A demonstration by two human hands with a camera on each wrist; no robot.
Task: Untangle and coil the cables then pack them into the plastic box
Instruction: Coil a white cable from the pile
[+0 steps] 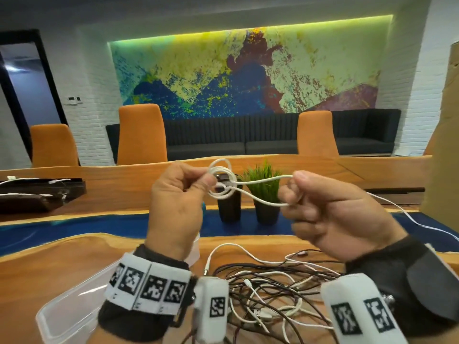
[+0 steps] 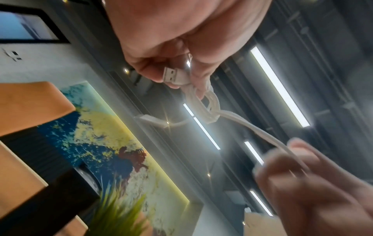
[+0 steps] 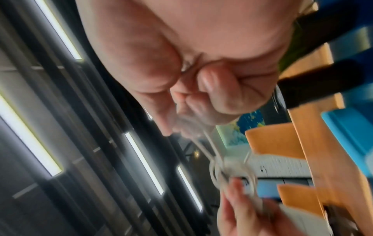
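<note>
Both hands pinch white cable aloft; tangle below.

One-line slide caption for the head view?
Left hand pinches a small coil of white cable while right hand pulls its loose loop, above tangled cables and plastic box.

Orange chairs, dark sofa, bright mural (green-lit) on white brick.

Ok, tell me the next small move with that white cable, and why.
Probably wrap the loop held by the right hand around the small coil that the left hand pinches. The white cable is nearly wound, only this loop sticks out, and the plastic box waits open beside the tangled pile.
</note>
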